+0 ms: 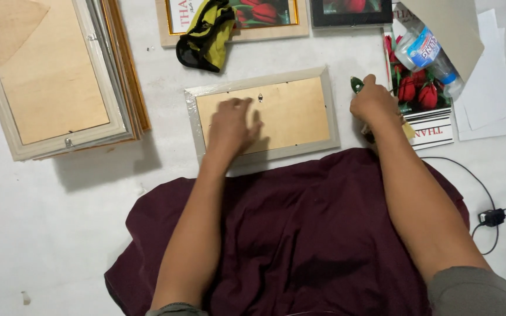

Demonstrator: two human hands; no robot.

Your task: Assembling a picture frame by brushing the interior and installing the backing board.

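1. Pale grey floor (60, 234) fills the view; all places below are given relative to the face-down frame at centre.
2. Maroon cloth (300, 234) spreads just below the frame, its upper edge touching the frame's lower rail; both forearms lie over it.
3. Stack of large frames (54, 76), backs up, sits well to the left and slightly above; the topmost shows a plywood back in a pale moulding.
4. Face-down frame (265, 114): grey-white moulding, brown backing board, small hanger near the top middle. It lies flat on the floor, tilted a little anticlockwise.
5. White paper sheets (487, 93) and a brown card (449, 29) lie to the far right and above.
6. Printed picture of red tulips (423, 99) lies just right of the frame, beyond the right hand.
7. Left hand (229, 126) rests palm-down on the left half of the backing board, fingers spread slightly apart, pressing flat. Blurred.
8. Right hand (373, 102) is just off the right rail, fingers curled closed around a small green-tipped tool (356, 85); the tool's kind cannot be told.
9. Yellow-and-black cloth (206, 35) lies above the frame, draped over a framed print (235, 20).
10. Plastic water bottle (428, 55) lies upper right, over the tulip picture.
11. Black plug and cable (492, 217) lie lower right.
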